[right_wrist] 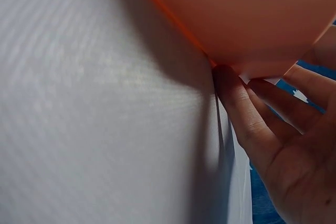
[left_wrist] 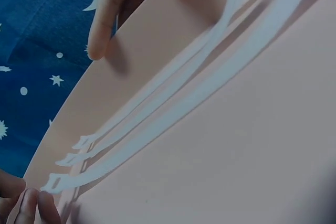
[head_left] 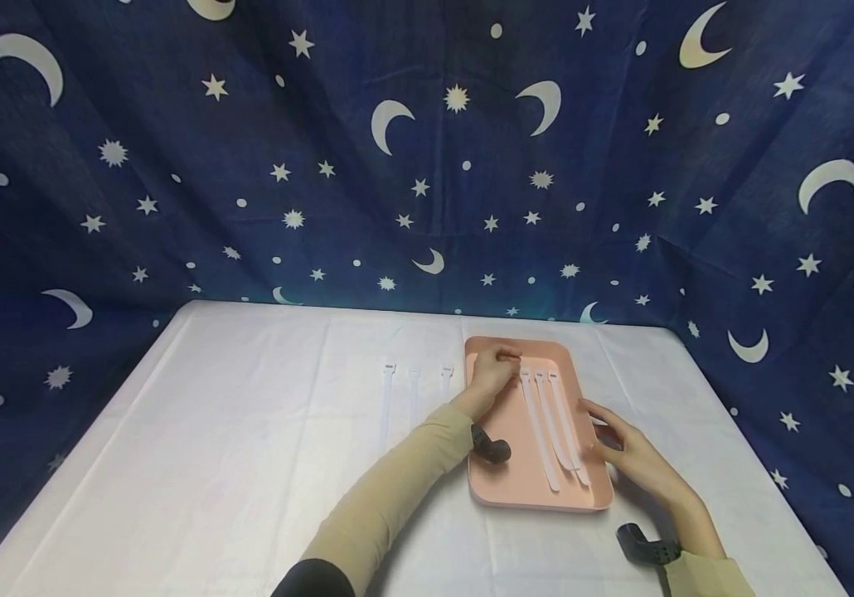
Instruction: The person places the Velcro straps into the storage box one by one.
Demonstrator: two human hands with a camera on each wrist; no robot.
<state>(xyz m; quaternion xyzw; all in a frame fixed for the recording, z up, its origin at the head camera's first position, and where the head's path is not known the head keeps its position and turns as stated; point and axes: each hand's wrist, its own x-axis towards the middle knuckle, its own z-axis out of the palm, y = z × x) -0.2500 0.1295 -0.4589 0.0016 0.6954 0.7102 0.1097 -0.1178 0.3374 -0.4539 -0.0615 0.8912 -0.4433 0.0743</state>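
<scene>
Three white slotted cable straps (head_left: 537,423) lie lengthwise in a shallow pink tray (head_left: 497,493), their slotted heads toward the far end. My left hand (head_left: 492,371) reaches over the tray's left side, pinching the head of the leftmost strap (left_wrist: 157,135), as the left wrist view shows at lower left. My right hand (head_left: 639,460) is at the tray's right long side, its fingertips (right_wrist: 231,77) resting against the rim and outer wall. In the right wrist view the tray wall (right_wrist: 252,30) hides the straps.
Left of the tray, more pale straps (head_left: 388,398) lie on the white tablecloth (head_left: 211,431), partly behind the left forearm. A dark blue curtain (head_left: 345,124) with moons and stars hangs behind and beside the table. Each wrist wears a black camera mount (head_left: 492,448).
</scene>
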